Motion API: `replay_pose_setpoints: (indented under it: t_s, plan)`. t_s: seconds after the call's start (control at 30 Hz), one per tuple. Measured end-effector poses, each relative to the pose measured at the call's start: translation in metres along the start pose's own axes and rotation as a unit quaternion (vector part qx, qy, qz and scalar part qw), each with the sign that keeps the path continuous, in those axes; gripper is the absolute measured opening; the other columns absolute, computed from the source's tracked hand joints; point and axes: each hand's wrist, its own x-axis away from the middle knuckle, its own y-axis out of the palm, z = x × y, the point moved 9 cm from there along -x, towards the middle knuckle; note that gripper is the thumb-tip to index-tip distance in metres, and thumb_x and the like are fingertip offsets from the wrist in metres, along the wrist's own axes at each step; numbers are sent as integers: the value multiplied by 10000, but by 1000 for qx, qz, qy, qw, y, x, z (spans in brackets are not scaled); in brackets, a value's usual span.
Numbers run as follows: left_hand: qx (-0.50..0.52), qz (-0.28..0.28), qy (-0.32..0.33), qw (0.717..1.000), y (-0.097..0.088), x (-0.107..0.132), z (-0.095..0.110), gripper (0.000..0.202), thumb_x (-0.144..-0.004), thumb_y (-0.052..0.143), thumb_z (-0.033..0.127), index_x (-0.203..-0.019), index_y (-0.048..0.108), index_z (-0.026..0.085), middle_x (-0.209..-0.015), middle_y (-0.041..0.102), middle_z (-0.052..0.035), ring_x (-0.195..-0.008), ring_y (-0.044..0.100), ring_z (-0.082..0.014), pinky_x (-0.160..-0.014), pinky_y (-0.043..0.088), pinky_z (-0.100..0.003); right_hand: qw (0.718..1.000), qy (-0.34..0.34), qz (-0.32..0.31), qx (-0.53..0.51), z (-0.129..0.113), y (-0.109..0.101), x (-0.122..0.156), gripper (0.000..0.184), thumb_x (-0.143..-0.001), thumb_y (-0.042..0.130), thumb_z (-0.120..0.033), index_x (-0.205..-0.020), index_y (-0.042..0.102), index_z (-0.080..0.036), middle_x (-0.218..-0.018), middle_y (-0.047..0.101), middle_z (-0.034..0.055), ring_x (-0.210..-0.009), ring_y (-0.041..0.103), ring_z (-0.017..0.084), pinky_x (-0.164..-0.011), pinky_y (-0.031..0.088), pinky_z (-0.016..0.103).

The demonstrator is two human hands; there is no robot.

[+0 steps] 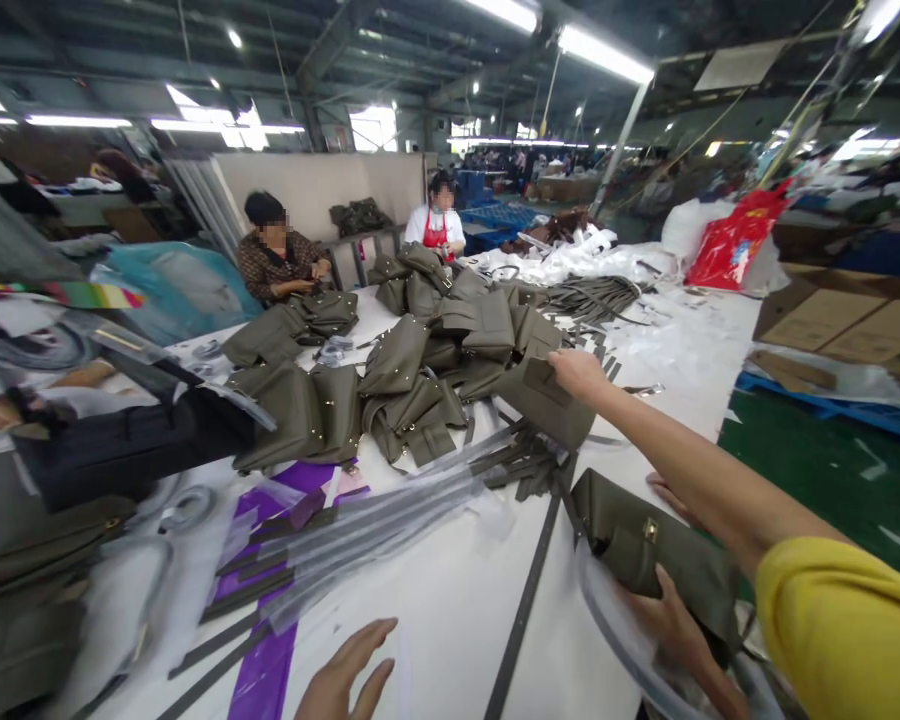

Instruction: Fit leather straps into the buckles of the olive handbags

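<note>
At the near edge, the left hand shows over the white counter, its grip wide and holding nothing. To its right, a bare hand holds an olive bag tilted, clasp toward the camera, long axis slanting from upper left to lower right. Farther, a yellow-sleeved arm's hand pinches an olive piece sloping down rightward; I cannot tell which is the person's own right. Beyond lie heaped olive bags, then two co-workers.

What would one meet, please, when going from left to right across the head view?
Large teal plastic bag, bare left hand, flat olive leather-like piece in the bare right hand, shiny red plastic bag, brown cardboard box.
</note>
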Motion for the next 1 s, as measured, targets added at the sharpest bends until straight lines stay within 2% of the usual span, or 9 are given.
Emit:
replay_pose_setpoints:
  t_s: [0.17, 0.27, 0.37, 0.43, 0.5, 0.63, 0.8, 0.9, 1.0]
  plan:
    - [140, 19, -80, 987, 4, 12, 38, 511, -878, 532, 396, -1367, 457, 268, -1354, 548, -97, -1183, 574, -246, -922, 539, -366, 997, -55, 15, -60, -61, -67, 59, 202, -889, 509, -200, -964, 694, -168, -918, 698, 97, -925, 640, 225, -775, 476, 305]
    - [186, 81, -94, 975, 2, 35, 58, 711, -878, 531, 398, -1486, 192, 255, -1509, 329, -131, -1334, 409, -274, -994, 471, -424, 963, -69, -64, -253, -110, -69, 109, 150, -849, 549, -214, -856, 691, -167, -788, 685, 47, -771, 643, 173, -674, 490, 243]
    - [130, 133, -93, 978, -6, 73, 67, 871, -825, 605, 420, -1501, 85, 244, -1573, 132, -139, -1421, 213, -313, -1075, 361, -486, 788, -47, -234, -567, -176, -51, 181, 85, -790, 625, -228, -763, 649, -150, -710, 641, 22, -638, 602, 128, -601, 516, 231]
    - [22, 180, -89, 979, -21, 106, 68, 1002, -722, 716, 438, -1497, 112, 244, -1586, 16, -131, -1440, 94, -347, -1117, 266, -529, 651, -46, -311, -691, -222, -49, 236, 107, -754, 678, -247, -748, 636, -149, -726, 636, 14, -641, 600, 109, -620, 538, 228]
    - [-90, 222, -79, 968, -33, 142, 72, 1085, -622, 793, 443, -1487, 164, 258, -1587, -18, -122, -1438, 49, -374, -1132, 194, -567, 553, -37, -346, -757, -259, -53, 287, 121, -741, 701, -248, -768, 640, -146, -755, 640, 12, -667, 614, 100, -640, 552, 216]
    - [-163, 242, -52, 955, -25, 201, 77, 1137, -561, 824, 448, -1480, 180, 261, -1563, 158, -148, -1419, 153, -392, -1119, 172, -616, 440, 22, -358, -823, -309, -51, 372, 135, -752, 711, -238, -830, 649, -146, -790, 639, 6, -683, 626, 92, -629, 566, 199]
    - [-5, 285, -106, 953, -5, 232, 60, 895, -718, 710, 438, -1451, 257, 198, -1424, 435, -156, -1318, 409, -319, -1064, 368, -489, 349, 102, -324, -873, -340, -35, 443, 165, -747, 724, -236, -869, 653, -151, -837, 647, 14, -749, 634, 105, -709, 575, 231]
    - [39, 299, -124, 945, -13, 228, 44, 494, -853, 525, 452, -1235, 549, 142, -1182, 636, -151, -1147, 570, -293, -974, 449, -426, 320, 128, -299, -890, -351, -25, 466, 183, -752, 722, -249, -896, 647, -165, -891, 657, 15, -786, 636, 109, -763, 562, 253]
    - [40, 282, -148, 947, -28, 217, 22, 443, -888, 408, 479, -950, 676, 132, -920, 716, -136, -923, 659, -290, -821, 504, -395, 340, 98, -287, -890, -357, -18, 472, 213, -772, 705, -303, -933, 633, -184, -879, 661, 10, -776, 643, 121, -829, 540, 313]
